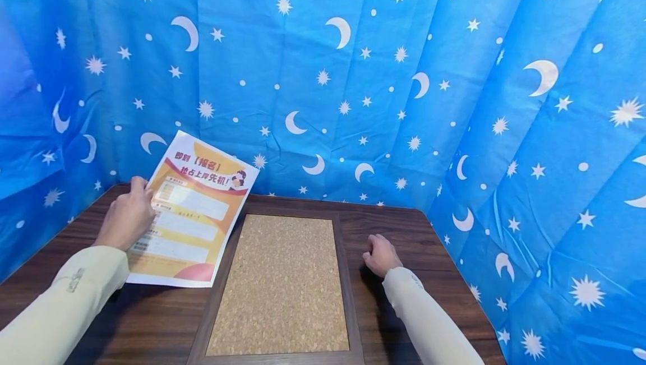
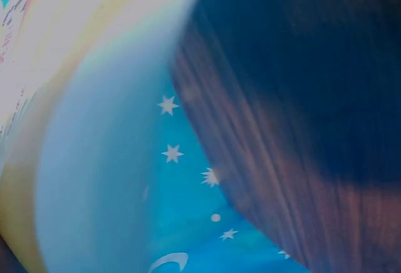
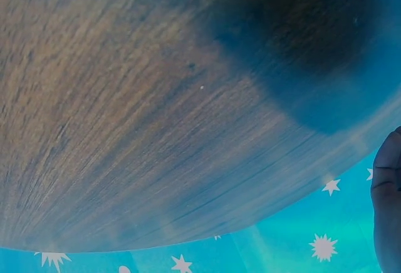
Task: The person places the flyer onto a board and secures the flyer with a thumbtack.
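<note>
On the left in the head view, my left hand (image 1: pixel 128 213) pinches the left edge of a printed paper flyer (image 1: pixel 194 216). The sheet is yellow, orange and red with white boxes and Chinese text, and it is held up tilted over the table. Close up in the left wrist view, the flyer (image 2: pixel 94 104) appears blurred. Just right of the flyer lies a cork board (image 1: pixel 282 286) in a dark wood frame. My right hand (image 1: pixel 382 255) is to the right of that frame, fingers loosely curled and holding nothing. Part of the right hand (image 3: pixel 387 198) shows at the right wrist view's edge.
The dark wood-grain table (image 1: pixel 398 225) has a rounded far right corner. A blue curtain (image 1: pixel 313 90) with white moons and stars hangs behind the table and along both sides.
</note>
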### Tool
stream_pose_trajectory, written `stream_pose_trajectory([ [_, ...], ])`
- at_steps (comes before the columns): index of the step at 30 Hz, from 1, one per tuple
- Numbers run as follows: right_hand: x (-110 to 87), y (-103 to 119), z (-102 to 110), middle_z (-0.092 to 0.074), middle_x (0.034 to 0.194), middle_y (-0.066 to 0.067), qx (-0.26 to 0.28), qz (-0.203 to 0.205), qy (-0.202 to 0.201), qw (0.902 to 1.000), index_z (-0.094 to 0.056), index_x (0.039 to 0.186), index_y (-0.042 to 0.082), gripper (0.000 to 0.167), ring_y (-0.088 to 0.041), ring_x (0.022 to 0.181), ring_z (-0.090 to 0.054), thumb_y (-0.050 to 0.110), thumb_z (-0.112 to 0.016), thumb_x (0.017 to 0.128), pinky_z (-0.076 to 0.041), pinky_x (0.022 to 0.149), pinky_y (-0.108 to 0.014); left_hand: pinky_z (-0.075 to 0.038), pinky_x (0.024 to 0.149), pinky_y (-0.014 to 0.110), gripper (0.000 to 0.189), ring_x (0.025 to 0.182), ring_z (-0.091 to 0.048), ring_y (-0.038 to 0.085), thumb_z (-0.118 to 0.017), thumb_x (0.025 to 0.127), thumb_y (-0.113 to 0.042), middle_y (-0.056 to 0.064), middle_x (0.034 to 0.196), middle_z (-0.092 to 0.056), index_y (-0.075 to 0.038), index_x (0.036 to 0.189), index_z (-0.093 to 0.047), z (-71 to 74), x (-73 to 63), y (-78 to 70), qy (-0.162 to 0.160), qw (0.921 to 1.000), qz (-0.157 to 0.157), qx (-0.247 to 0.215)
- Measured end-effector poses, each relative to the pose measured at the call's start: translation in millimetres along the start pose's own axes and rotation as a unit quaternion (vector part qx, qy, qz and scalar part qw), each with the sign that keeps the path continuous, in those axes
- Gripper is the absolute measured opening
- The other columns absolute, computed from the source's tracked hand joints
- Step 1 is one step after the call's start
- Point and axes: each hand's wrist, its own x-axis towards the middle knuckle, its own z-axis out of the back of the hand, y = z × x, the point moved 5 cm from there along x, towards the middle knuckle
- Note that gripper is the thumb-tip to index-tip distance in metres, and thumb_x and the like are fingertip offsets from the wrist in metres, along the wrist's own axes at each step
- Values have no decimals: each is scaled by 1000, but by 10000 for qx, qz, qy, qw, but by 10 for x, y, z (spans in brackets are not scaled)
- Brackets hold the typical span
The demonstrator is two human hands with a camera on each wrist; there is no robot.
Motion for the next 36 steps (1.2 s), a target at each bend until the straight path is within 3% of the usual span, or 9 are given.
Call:
stream_pose_trajectory([
  [10,0,-8,16,-46,74,-2,-59,-74,46,9999,-51,76,11,15,-19,65,-46,11,-65,82,-42,59,-34,-43,38,23,38,58,-57,32,-30,103,-29,30,91,-49,2,123,-29,173,18,-168,-337,9993,-156,-44],
  [18,-22,3,44,-46,74,-2,-108,-43,71,9999,-52,76,11,15,-18,64,-45,13,-65,83,-41,59,-33,-43,40,23,38,64,-59,35,-28,103,-32,29,95,-49,1,123,-29,130,12,-275,-232,9992,-115,-296],
  [23,-17,20,58,-46,74,-2,-30,23,50,10000,-52,75,11,13,-19,65,-45,13,-61,84,-41,59,-34,-42,40,24,35,64,-59,38,-29,103,-29,31,93,-50,2,121,-30,198,40,-385,-446,9983,-282,-262],
  [26,-11,3,57,-46,74,-2,25,-74,29,10000,-51,77,12,11,-19,65,-46,13,-59,85,-41,59,-34,-46,41,31,35,66,-59,40,-28,103,-29,30,94,-49,2,120,-30,258,66,-452,-563,9976,-307,-276],
  [31,0,-24,52,-50,74,-2,161,-377,66,9991,-53,82,14,8,-19,67,-49,14,-58,89,-44,60,-34,-50,57,49,38,71,-56,41,-26,103,-29,30,94,-48,3,122,-30,267,67,-527,-591,9969,-313,-412],
  [36,2,-11,55,-51,73,-3,284,-470,184,9983,-54,85,13,7,-19,65,-51,13,-59,89,-47,59,-34,-52,58,48,41,71,-58,38,-24,103,-32,27,94,-48,2,124,-30,180,22,-559,-541,9965,-303,-565],
])
